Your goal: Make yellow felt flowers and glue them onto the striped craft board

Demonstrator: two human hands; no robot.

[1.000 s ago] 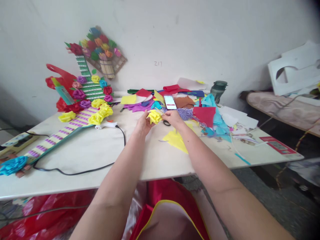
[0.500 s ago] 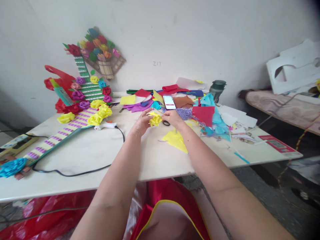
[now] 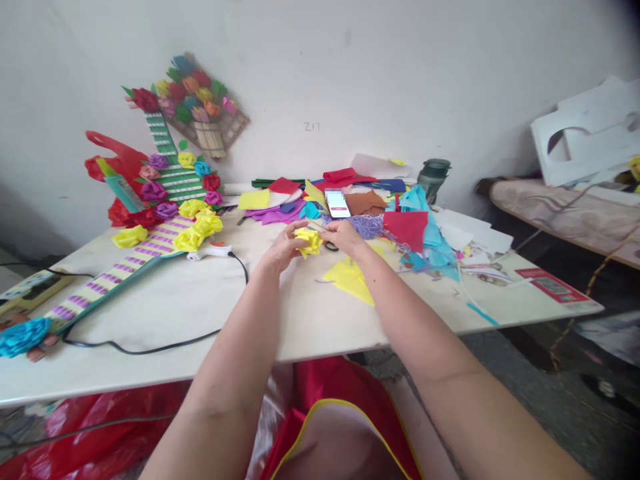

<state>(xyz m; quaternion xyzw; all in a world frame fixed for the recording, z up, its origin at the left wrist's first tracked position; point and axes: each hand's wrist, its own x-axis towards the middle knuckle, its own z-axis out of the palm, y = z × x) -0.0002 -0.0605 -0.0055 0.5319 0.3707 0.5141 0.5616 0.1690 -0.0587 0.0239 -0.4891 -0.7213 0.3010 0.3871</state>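
My left hand (image 3: 284, 249) is closed around a yellow crepe paper flower (image 3: 310, 243) with ruffled petals, held above the table. On the flower's other side, my right hand (image 3: 345, 237) pinches a thin pale stick (image 3: 315, 226) that slants toward the bloom. Whether the stick touches the petals, I cannot tell. Below my right forearm lies a yellow paper sheet (image 3: 349, 280), partly covered by the arm. The dark loop of a scissors-like handle (image 3: 331, 247) shows just under my right hand.
A white glue gun (image 3: 210, 251) with a black cord lies left, beside a guitar-shaped piece (image 3: 123, 267) decorated with paper flowers. Coloured paper, a phone (image 3: 339, 204) and purple yarn (image 3: 367, 227) lie behind my hands. A dark bottle (image 3: 434, 179) stands at the back right.
The yellow flower has tipped slightly in my left hand, and its petals face a little differently. My right hand stays nearly in place. The whole view has shifted slightly.
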